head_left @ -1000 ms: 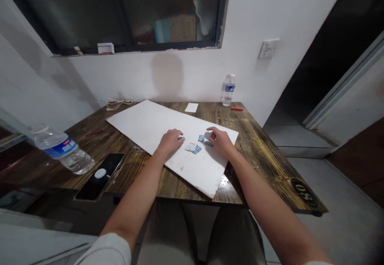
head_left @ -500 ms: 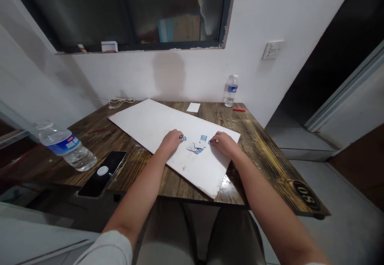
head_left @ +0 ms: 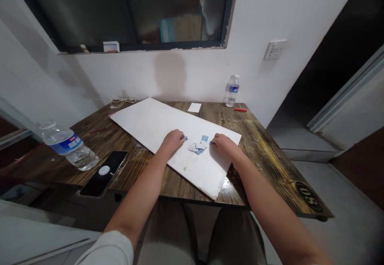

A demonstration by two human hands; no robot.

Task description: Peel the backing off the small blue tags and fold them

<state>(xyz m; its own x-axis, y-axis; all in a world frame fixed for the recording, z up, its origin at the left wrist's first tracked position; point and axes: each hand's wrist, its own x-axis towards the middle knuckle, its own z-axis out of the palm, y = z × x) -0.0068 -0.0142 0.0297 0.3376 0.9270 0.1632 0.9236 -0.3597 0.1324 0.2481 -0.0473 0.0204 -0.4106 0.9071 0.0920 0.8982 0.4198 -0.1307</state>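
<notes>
My left hand (head_left: 174,141) rests on a white board (head_left: 156,117), its fingers pinched at a small blue-patterned piece (head_left: 186,138). Across from it on the same board, my right hand (head_left: 222,145) has its fingertips closed on another small blue-patterned piece (head_left: 211,142). Between the hands lies a little heap of thin white pieces with blue marks (head_left: 197,149). Just behind this heap is a flat piece with blue stripes (head_left: 204,138). The pieces are too small to tell more of their kind, and my fingers partly hide the two at my fingertips.
The board lies askew on a dark wooden table (head_left: 264,169). A water bottle (head_left: 67,145) and a phone (head_left: 104,173) with a white disc are at left. Farther back are a cable (head_left: 123,103), white paper (head_left: 194,107), a second bottle (head_left: 233,91) and a red pen (head_left: 241,110).
The whole view has shifted slightly. Both hands keep their places on the board, with fingers still closed. The pieces between them lie nearly as before.
</notes>
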